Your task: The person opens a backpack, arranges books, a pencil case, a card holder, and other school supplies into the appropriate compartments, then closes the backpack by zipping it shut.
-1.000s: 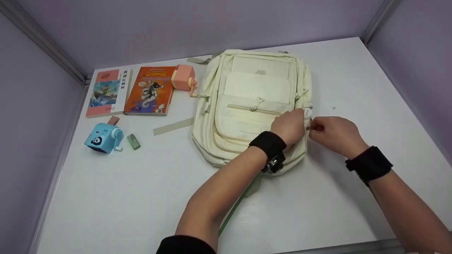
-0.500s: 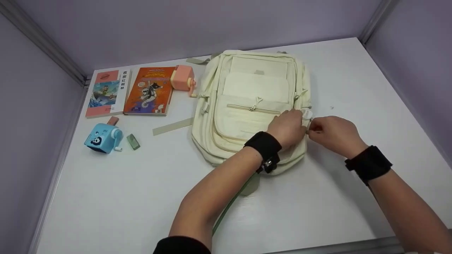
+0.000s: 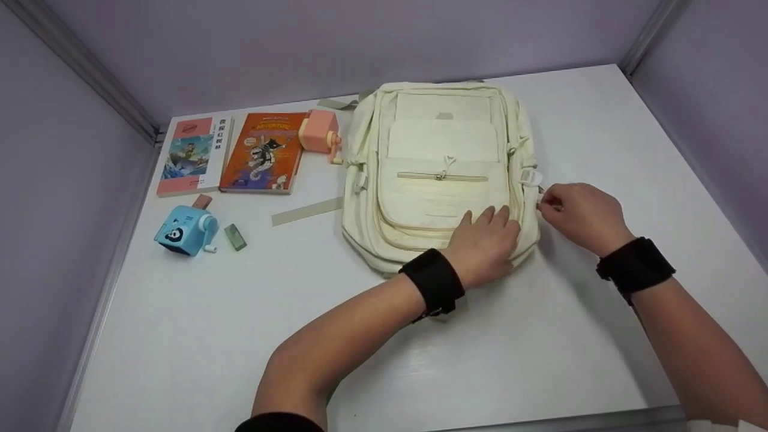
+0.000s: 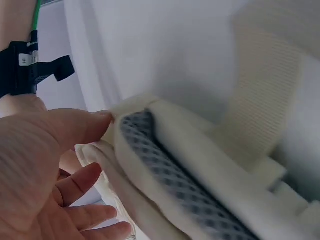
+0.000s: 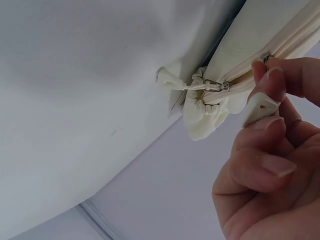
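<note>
A cream backpack (image 3: 444, 141) lies front side up on the white table. My left hand (image 3: 483, 246) rests on its lower right corner with the fingers spread. In the left wrist view, the thumb (image 4: 82, 127) touches the bag's edge beside dark mesh padding (image 4: 175, 175), and the fingers look relaxed. At the bag's right side my right hand (image 3: 582, 213) pinches a zipper pull (image 5: 261, 109) with a pale tab. Another zipper slider (image 5: 216, 86) with a cream tab (image 5: 170, 79) sits farther along that zipper, near a gathered side pocket (image 5: 202, 117).
Left of the bag lie a white-and-pink book (image 3: 192, 156), an orange book (image 3: 264, 153) and a pink crank sharpener (image 3: 319, 131). Nearer are a blue crank sharpener (image 3: 185, 230), a green eraser (image 3: 236, 237) and a reddish block (image 3: 203, 201). A strap (image 3: 307, 211) stretches from the bag. Walls enclose the back and sides.
My left hand has slid down from the bag's right side to its lower corner, its fingers spreading. My right hand stays at the side zipper. The view has shifted slightly.
</note>
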`<state>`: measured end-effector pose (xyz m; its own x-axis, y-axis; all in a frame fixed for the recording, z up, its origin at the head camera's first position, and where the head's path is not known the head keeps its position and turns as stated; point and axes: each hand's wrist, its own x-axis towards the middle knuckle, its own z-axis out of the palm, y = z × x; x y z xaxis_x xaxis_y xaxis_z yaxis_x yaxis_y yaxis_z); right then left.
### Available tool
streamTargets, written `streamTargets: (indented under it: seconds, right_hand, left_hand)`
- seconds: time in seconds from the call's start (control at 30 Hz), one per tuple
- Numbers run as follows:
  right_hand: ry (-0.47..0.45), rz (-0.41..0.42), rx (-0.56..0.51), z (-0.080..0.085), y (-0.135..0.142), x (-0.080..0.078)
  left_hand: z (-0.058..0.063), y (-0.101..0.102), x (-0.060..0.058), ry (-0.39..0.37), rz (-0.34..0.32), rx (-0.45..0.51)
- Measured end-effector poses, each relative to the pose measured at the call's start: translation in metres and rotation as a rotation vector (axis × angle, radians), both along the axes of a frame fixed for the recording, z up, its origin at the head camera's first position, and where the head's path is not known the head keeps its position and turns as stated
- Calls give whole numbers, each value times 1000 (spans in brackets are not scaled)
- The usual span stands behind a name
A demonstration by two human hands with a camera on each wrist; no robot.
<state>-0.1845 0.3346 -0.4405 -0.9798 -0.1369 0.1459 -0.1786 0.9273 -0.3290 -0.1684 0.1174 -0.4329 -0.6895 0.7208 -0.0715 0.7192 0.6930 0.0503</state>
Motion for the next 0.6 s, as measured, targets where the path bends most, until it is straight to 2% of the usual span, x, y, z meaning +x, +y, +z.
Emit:
streamTargets:
  seconds: [0.23, 0.4, 0.47, 0.6]
  right_hand:
    - [53, -6, 1, -4, 5, 0]
    - [81, 4, 23, -7, 9, 4]
    - [81, 9, 32, -7, 9, 6]
    - [73, 20, 50, -4, 7, 11]
  left_hand:
    - [-3, -3, -2, 26, -12, 71]
    - [-2, -4, -10, -43, -14, 155]
    - [-2, -3, -12, -87, -2, 174]
    - [-3, -2, -14, -127, 25, 192]
